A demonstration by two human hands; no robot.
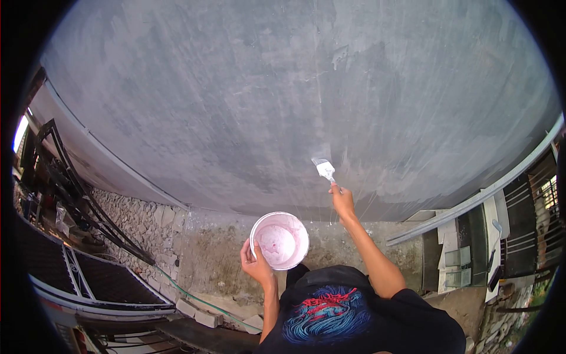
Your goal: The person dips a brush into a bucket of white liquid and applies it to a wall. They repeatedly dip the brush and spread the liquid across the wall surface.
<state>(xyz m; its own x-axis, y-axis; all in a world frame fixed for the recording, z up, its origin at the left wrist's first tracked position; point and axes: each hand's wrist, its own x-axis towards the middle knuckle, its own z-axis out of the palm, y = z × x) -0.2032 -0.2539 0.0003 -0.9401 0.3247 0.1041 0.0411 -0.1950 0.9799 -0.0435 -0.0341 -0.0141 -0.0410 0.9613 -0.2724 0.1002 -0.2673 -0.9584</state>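
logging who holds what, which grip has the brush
The right grip: it holds the brush by its handle, while the left grip holds the bucket.

Right hand (pixel 342 202) reaches forward, grip closed; left hand (pixel 256 264) curls lower.

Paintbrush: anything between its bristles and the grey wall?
Nothing visible. The right hand holds the paintbrush, bristles apparently against the wall; the bucket in the left hand is off to the left, out of the way.
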